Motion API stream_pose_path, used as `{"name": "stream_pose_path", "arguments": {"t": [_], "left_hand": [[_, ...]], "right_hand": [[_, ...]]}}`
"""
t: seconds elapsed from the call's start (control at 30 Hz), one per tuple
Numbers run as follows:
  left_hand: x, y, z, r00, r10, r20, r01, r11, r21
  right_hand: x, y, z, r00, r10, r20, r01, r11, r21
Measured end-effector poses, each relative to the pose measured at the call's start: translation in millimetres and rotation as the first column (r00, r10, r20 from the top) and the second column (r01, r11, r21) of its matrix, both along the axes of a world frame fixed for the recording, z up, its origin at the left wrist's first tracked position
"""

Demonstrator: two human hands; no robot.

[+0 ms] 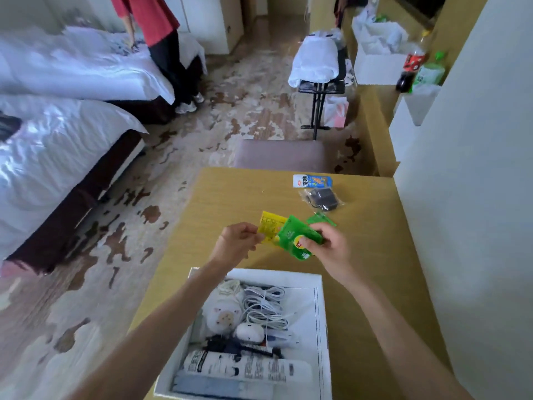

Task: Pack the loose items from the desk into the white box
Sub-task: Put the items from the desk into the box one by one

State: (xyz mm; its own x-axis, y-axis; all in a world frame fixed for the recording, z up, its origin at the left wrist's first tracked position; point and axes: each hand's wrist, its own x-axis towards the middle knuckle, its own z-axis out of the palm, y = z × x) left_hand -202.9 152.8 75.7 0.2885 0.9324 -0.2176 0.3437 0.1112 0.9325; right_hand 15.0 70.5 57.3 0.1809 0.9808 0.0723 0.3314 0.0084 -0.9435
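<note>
My left hand [238, 242] pinches a small yellow packet [270, 225] above the wooden desk [230, 197]. My right hand [327, 245] grips green sachets [294, 236] that overlap the yellow one, and another green piece [320, 219] sticks out behind them. The open white box [320, 313] sits on the desk just below both hands and holds a white cable, a plush toy, a white tube and other small items. Farther back on the desk lie a blue and white packet [313, 181] and a dark item in a clear bag [323, 197].
A white wall [476, 197] borders the desk on the right. A padded stool [281, 154] stands beyond the desk's far edge. Two beds [57, 145] fill the left side, and a person in red [161, 39] stands by the far bed. Bottles [415, 64] and boxes sit at the back right.
</note>
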Motion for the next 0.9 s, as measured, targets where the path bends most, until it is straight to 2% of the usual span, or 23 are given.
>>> {"name": "stream_pose_path", "arguments": {"t": [0.07, 0.2, 0.4, 0.6, 0.67, 0.83, 0.9], "left_hand": [[-7.9, -19.8, 11.1, 0.999, -0.047, 0.026, 0.046, 0.999, 0.021], [-18.4, -44.6, 22.5, 0.99, -0.14, 0.022, 0.139, 0.989, 0.038], [-22.3, -54.5, 16.0, 0.97, -0.242, 0.024, 0.242, 0.97, 0.034], [-23.8, -54.4, 6.6, 0.964, -0.265, 0.021, 0.262, 0.96, 0.098], [-25.6, -54.4, 2.6, 0.952, -0.304, 0.046, 0.3, 0.951, 0.075], [-26.9, -63.1, -17.3, 0.899, -0.43, 0.079, 0.434, 0.9, -0.042], [-24.9, -72.1, -29.0, 0.859, -0.511, 0.012, 0.511, 0.858, -0.05]], "right_hand": [[-9.1, -3.2, 6.1, 0.997, 0.051, 0.051, -0.051, 0.999, 0.004], [-19.2, -12.0, 15.9, 0.993, 0.041, 0.114, -0.042, 0.999, 0.004], [-30.6, -24.0, 25.4, 0.98, -0.051, 0.19, 0.053, 0.999, -0.001], [-42.5, -35.5, 18.1, 0.955, -0.104, 0.276, 0.13, 0.989, -0.075], [-44.2, -43.9, 19.7, 0.965, -0.076, 0.25, 0.11, 0.986, -0.126], [-50.8, -72.5, 22.6, 0.997, -0.036, 0.07, 0.051, 0.97, -0.236], [-50.8, -85.6, 19.2, 0.995, -0.042, 0.093, 0.063, 0.969, -0.239]]}}
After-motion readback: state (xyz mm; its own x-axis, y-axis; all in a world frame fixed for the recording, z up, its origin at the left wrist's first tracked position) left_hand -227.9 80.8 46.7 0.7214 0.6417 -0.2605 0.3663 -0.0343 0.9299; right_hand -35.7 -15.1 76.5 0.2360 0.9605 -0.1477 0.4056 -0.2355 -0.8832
